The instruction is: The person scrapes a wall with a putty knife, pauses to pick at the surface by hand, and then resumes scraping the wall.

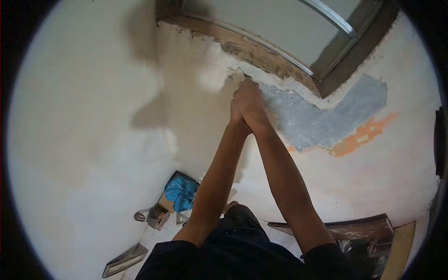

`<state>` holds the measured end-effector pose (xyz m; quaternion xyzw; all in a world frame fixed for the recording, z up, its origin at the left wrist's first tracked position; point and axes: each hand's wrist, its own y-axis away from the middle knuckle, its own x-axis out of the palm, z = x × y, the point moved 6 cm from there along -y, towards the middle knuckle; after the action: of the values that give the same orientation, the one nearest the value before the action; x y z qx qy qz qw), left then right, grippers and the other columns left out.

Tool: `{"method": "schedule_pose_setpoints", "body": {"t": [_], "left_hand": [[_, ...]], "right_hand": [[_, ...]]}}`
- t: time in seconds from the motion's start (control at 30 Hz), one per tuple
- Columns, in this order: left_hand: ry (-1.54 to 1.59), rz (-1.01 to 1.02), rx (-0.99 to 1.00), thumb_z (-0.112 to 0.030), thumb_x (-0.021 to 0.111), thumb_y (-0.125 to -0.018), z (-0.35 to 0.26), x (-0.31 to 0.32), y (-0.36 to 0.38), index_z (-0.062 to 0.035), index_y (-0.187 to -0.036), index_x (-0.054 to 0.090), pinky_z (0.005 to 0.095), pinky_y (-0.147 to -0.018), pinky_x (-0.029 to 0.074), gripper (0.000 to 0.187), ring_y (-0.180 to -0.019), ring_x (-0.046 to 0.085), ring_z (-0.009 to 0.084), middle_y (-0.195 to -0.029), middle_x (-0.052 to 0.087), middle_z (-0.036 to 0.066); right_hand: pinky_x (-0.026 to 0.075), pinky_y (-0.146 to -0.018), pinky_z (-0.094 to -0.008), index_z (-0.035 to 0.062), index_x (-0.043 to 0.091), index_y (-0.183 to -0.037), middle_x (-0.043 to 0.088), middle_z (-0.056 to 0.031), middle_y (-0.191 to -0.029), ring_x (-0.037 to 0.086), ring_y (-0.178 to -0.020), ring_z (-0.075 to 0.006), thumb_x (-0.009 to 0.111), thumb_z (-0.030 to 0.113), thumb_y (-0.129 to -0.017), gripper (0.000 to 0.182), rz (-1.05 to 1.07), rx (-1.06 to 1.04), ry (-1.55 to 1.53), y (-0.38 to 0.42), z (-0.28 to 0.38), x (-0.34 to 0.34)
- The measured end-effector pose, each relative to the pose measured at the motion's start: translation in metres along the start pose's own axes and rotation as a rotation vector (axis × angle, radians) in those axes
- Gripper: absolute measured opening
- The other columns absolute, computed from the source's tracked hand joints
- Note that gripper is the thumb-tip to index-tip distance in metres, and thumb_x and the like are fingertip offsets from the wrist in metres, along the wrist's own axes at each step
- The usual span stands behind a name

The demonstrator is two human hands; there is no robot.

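1. Nearest the camera, a blue bag (181, 192) and scattered debris are seen on the floor, well below the window frame (261, 51).
2. Both arms are stretched up the white wall (84, 140); the left hand (236, 117) is pressed against the right hand (249, 100), fingers closed together around a tool handle.
3. A putty knife (239, 74) is held just under the window frame, its blade against the plaster beside a grey patch (322, 114).
4. The knife is judged light and stiff, with a thin springy blade; it is best gripped by the handle.
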<state>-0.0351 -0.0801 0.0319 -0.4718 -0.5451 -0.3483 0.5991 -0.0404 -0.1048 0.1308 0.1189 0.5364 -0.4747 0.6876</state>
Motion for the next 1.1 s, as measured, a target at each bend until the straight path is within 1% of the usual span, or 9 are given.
{"method": "schedule_pose_setpoints", "body": {"t": [0.27, 0.43, 0.6, 0.77, 0.8, 0.87, 0.9, 0.97, 1.1], "left_hand": [[-0.080, 0.024, 0.070, -0.034, 0.037, -0.096, -0.017, 0.004, -0.020, -0.0100, -0.110, 0.056, 0.0355, -0.071, 0.050, 0.033, -0.082, 0.060, 0.0195, -0.096, 0.061, 0.006], [-1.097, 0.161, 0.575, -0.033, 0.041, -0.095, -0.037, -0.026, -0.036, -0.0085, -0.109, 0.056, 0.0346, -0.071, 0.050, 0.032, -0.080, 0.059, 0.0193, -0.094, 0.061, 0.005], [-0.725, 0.143, 0.393, -0.034, 0.041, -0.096, -0.048, -0.022, -0.020, -0.0078, -0.110, 0.055, 0.0337, -0.071, 0.049, 0.033, -0.081, 0.059, 0.0182, -0.094, 0.061, 0.004], [-0.275, 0.127, 0.123, -0.035, 0.042, -0.097, -0.057, 0.001, 0.007, -0.0069, -0.111, 0.055, 0.0326, -0.071, 0.049, 0.034, -0.082, 0.059, 0.0170, -0.094, 0.060, 0.004], [-0.283, 0.124, 0.122, -0.035, 0.042, -0.097, -0.047, 0.012, 0.016, -0.0069, -0.111, 0.055, 0.0326, -0.071, 0.049, 0.034, -0.082, 0.059, 0.0170, -0.094, 0.060, 0.004], [-0.650, -0.279, 0.250, -0.039, 0.042, -0.097, -0.036, 0.006, 0.044, -0.0051, -0.116, 0.052, 0.0308, -0.064, 0.049, 0.040, -0.078, 0.059, 0.0151, -0.094, 0.060, 0.004], [-0.786, -0.350, 0.115, -0.040, 0.040, -0.098, -0.027, -0.006, 0.055, -0.0060, -0.121, 0.049, 0.0283, -0.057, 0.050, 0.042, -0.073, 0.060, 0.0133, -0.090, 0.060, 0.004], [-0.837, -0.323, 0.092, -0.040, 0.040, -0.098, -0.020, -0.013, 0.066, -0.0071, -0.121, 0.049, 0.0273, -0.051, 0.049, 0.041, -0.066, 0.059, 0.0127, -0.088, 0.059, 0.004], [-0.908, -0.245, 0.170, -0.035, 0.037, -0.100, -0.019, -0.009, 0.047, -0.0085, -0.115, 0.049, 0.0241, -0.035, 0.043, 0.033, -0.048, 0.053, 0.0104, -0.081, 0.057, 0.005]], "right_hand": [[0.051, -0.085, -0.0472, -0.0081, 0.056, -0.099, 0.062, -0.0280, -0.099, 0.062, -0.094, -0.0438, 0.055, 0.014, -0.081, 0.029, -0.008, -0.060, -0.083, 0.002, -0.011, 0.012], [0.051, -0.083, -0.0461, -0.0057, 0.059, -0.099, 0.061, -0.0274, -0.101, 0.061, -0.096, -0.0423, 0.056, 0.013, -0.081, 0.027, 0.114, 0.020, -0.076, 0.006, 0.007, 0.014], [0.050, -0.084, -0.0484, -0.0056, 0.062, -0.094, 0.063, -0.0291, -0.096, 0.061, -0.095, -0.0439, 0.056, 0.011, -0.080, 0.023, -0.088, -0.193, 0.008, 0.010, 0.001, 0.019], [0.049, -0.080, -0.0514, -0.0065, 0.057, -0.102, 0.063, -0.0311, -0.092, 0.060, -0.094, -0.0465, 0.053, 0.011, -0.085, 0.025, 0.068, -0.001, -0.286, 0.005, 0.011, 0.022], [0.049, -0.080, -0.0514, -0.0065, 0.057, -0.102, 0.063, -0.0311, -0.092, 0.060, -0.094, -0.0465, 0.053, 0.011, -0.085, 0.025, 0.069, 0.001, -0.294, 0.013, 0.001, 0.026], [0.050, -0.078, -0.0486, -0.0078, 0.049, -0.112, 0.061, -0.0328, -0.096, 0.060, -0.092, -0.0465, 0.046, 0.011, -0.090, 0.029, -0.048, -0.027, -0.421, 0.041, -0.026, 0.025], [0.050, -0.078, -0.0486, -0.0078, 0.049, -0.112, 0.061, -0.0328, -0.096, 0.060, -0.092, -0.0465, 0.046, 0.011, -0.090, 0.029, -0.044, -0.031, -0.432, 0.049, -0.033, 0.021], [0.048, -0.080, -0.0496, -0.0079, 0.047, -0.119, 0.061, -0.0326, -0.091, 0.058, -0.093, -0.0494, 0.044, 0.017, -0.094, 0.036, 0.017, 0.169, -0.571, 0.064, -0.058, 0.019], [0.046, -0.080, -0.0502, -0.0073, 0.047, -0.119, 0.059, -0.0341, -0.096, 0.058, -0.094, -0.0490, 0.043, 0.022, -0.096, 0.037, -0.109, 0.026, -0.707, 0.046, -0.068, 0.021]]}}
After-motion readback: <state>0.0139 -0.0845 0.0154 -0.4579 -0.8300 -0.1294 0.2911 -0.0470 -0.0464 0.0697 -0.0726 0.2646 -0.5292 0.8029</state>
